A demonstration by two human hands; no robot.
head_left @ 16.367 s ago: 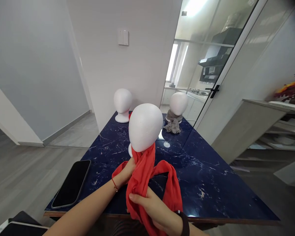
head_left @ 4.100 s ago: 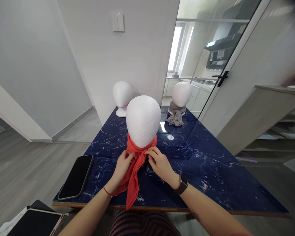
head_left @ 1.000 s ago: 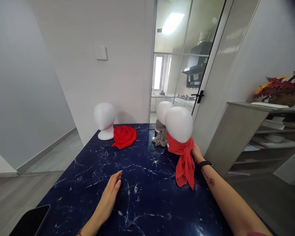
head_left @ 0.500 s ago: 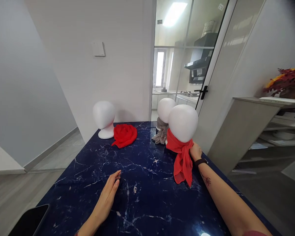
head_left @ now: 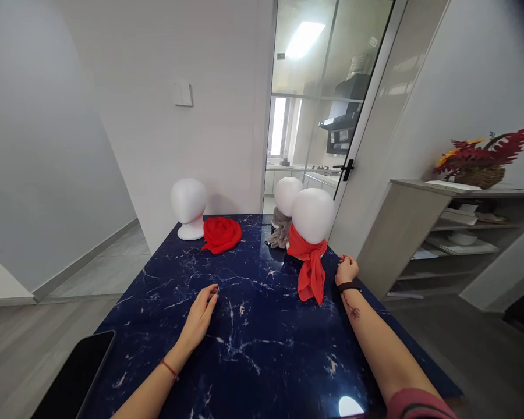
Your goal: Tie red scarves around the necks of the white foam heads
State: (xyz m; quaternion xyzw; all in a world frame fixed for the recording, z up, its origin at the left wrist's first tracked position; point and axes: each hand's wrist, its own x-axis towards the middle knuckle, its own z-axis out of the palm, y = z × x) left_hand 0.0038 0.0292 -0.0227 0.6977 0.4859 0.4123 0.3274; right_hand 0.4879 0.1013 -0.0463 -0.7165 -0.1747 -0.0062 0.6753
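Observation:
A white foam head (head_left: 313,215) stands on the right of the table with a red scarf (head_left: 312,276) knotted round its neck, the ends hanging down in front. My right hand (head_left: 347,270) rests just right of it, apart from the scarf, fingers curled in with nothing visible in them. Behind stands another white head (head_left: 288,196) with a grey scarf (head_left: 279,231) about its neck. At the far left a bare white head (head_left: 188,201) stands beside a bunched red cloth (head_left: 222,234). My left hand (head_left: 201,311) lies on the table, empty, its fingers loosely extended.
The dark blue marble-patterned table (head_left: 244,372) fills the foreground. A black phone (head_left: 76,375) lies at its left edge. Behind are a glass door (head_left: 305,128) and a wall; a grey shelf (head_left: 402,233) with a flower basket (head_left: 480,174) stands to the right.
My right hand has come away from the scarfed head, and its fingers have curled in. The left hand stays on the table with its fingers slightly more bent. The view has shifted right.

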